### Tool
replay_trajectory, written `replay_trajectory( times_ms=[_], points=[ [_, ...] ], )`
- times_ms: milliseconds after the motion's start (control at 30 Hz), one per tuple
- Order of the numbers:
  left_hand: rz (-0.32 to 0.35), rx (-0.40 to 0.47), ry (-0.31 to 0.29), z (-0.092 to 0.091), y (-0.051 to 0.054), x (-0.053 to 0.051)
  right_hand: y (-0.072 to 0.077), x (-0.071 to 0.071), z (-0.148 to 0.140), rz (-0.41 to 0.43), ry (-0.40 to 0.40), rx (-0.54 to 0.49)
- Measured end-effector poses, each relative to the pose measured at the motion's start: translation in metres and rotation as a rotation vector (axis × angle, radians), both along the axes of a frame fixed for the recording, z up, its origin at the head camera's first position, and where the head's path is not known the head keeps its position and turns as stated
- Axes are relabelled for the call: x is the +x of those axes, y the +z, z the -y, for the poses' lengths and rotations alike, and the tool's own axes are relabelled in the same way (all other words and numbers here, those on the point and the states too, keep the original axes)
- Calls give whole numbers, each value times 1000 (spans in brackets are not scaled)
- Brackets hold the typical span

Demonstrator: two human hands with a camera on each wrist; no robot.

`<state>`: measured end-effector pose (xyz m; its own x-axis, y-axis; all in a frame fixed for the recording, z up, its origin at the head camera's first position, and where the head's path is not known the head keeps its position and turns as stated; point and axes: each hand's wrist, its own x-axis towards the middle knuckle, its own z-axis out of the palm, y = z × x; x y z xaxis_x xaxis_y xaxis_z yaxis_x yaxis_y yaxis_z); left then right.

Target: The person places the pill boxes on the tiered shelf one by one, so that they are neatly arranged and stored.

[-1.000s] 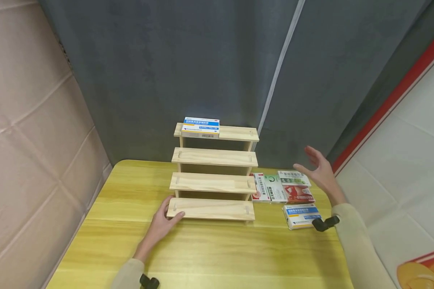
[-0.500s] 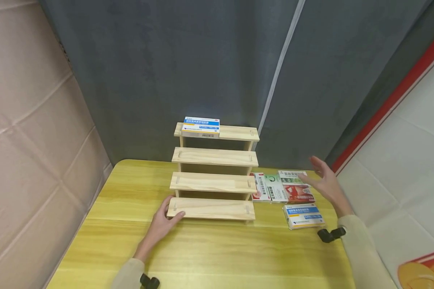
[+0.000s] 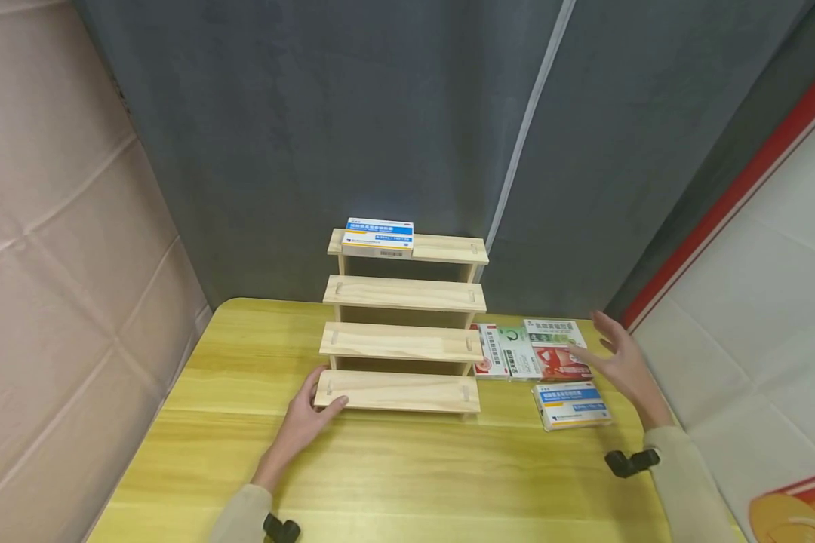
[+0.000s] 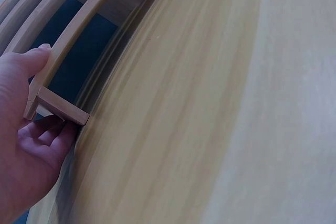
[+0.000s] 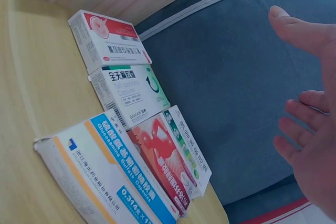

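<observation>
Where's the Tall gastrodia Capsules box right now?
Head view: the Tall gastrodia Capsules box lies on the table, right of the wooden stepped rack, between a red-and-white box and a red box.

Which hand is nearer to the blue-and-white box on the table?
Right. In the head view, the right hand is above and right of the box; the left hand, far left of it, grips the lowest shelf.

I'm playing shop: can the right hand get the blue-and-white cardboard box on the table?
Probably yes: the right hand is empty and near the blue-and-white cardboard box, with nothing on top.
</observation>
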<state>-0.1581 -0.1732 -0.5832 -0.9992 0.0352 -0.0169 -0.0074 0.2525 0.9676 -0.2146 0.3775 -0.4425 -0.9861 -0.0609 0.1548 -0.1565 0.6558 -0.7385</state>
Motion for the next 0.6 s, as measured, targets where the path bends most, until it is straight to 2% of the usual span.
replay_trajectory(
  times_ms=[100, 167, 267, 333, 400, 600],
  points=[
    [9, -15, 6, -1, 3, 1, -5, 3, -4, 1, 3, -1],
    [18, -22, 5, -3, 13, 4, -8, 4, -6, -8, 10, -8],
    [20, -26, 7, -3, 13, 4, -12, 5, -7, -15, 19, -14],
    [11, -29, 6, -2, 10, 4, -14, 7, -8, -5, 21, -19],
    [1, -26, 8, 0, 0, 1, -16, 8, -9, 17, 20, -14],
    [1, -12, 1, -1, 0, 0, -24, 16, -13, 52, 30, -7]
  ],
)
